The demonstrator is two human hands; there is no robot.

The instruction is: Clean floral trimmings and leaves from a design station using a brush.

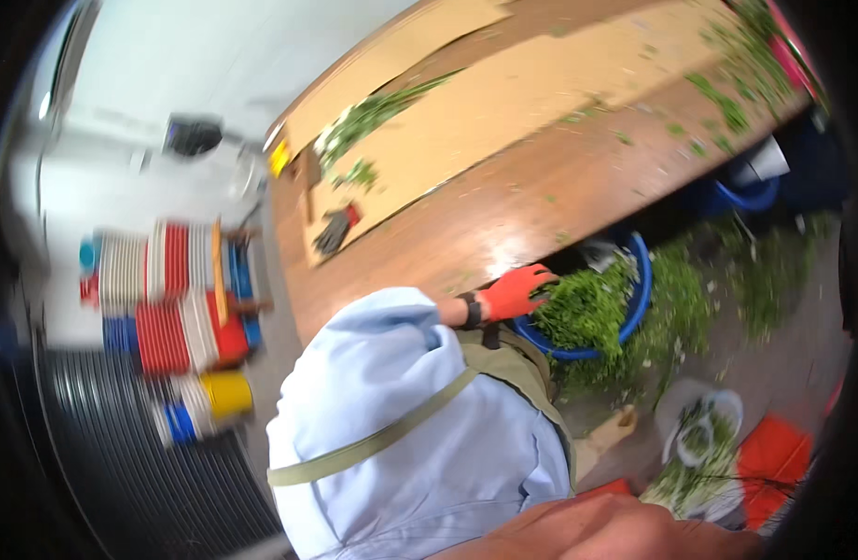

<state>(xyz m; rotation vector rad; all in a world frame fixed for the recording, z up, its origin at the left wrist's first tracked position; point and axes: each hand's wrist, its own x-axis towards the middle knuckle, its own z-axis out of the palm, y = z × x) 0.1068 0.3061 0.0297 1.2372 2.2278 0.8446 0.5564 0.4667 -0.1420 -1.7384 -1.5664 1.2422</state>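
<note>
My left hand (516, 293), in a red glove with a dark band at the wrist, reaches from a light blue sleeve (391, 322) to the near side of a blue tub (642, 294). Its fingers stretch out, apart, at the edge of the chopped leafy greens (583, 313) heaped in the tub. Nothing shows as gripped, though the palm side is partly hidden. My right hand is not in view.
A wooden table (419, 247) bears cardboard sheets (485, 131), long green stalks (382, 112), a dark glove (334, 231) and scattered leaves. Loose greens (676, 299) litter the floor. A white bucket (732, 406) stands lower right; stacked red and white containers (172, 299) stand left.
</note>
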